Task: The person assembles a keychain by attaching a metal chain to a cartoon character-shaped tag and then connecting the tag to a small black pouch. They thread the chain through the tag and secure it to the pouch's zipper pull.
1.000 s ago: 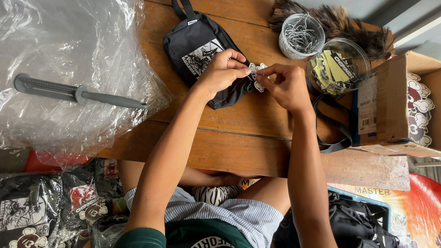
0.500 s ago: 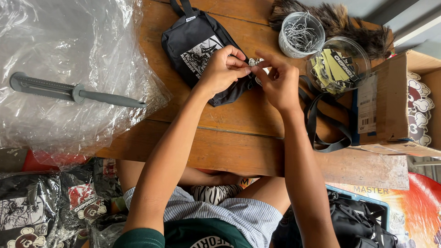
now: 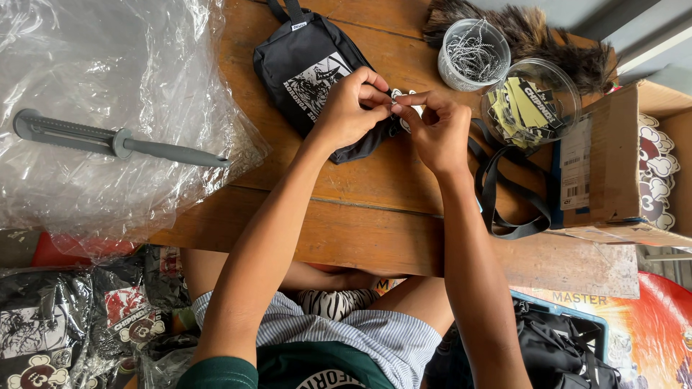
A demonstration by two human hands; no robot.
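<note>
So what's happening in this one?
A seated person works at a wooden table. Both hands meet over a small black bag with a white print: the left hand and the right hand pinch a small white tag at the bag's edge. Beside them stand a clear tub of metal pins and a clear tub of yellowish tags. A grey tool lies on clear plastic sheeting to the left.

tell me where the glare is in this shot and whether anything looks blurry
Head view: daylight is soft and even; bright glare streaks run over the crinkled clear plastic sheet on the left, partly washing out the grey tool lying on it. The left hand, right hand and black pouch are sharp, with only faint shadows on the wooden table. No clear motion blur.
</note>
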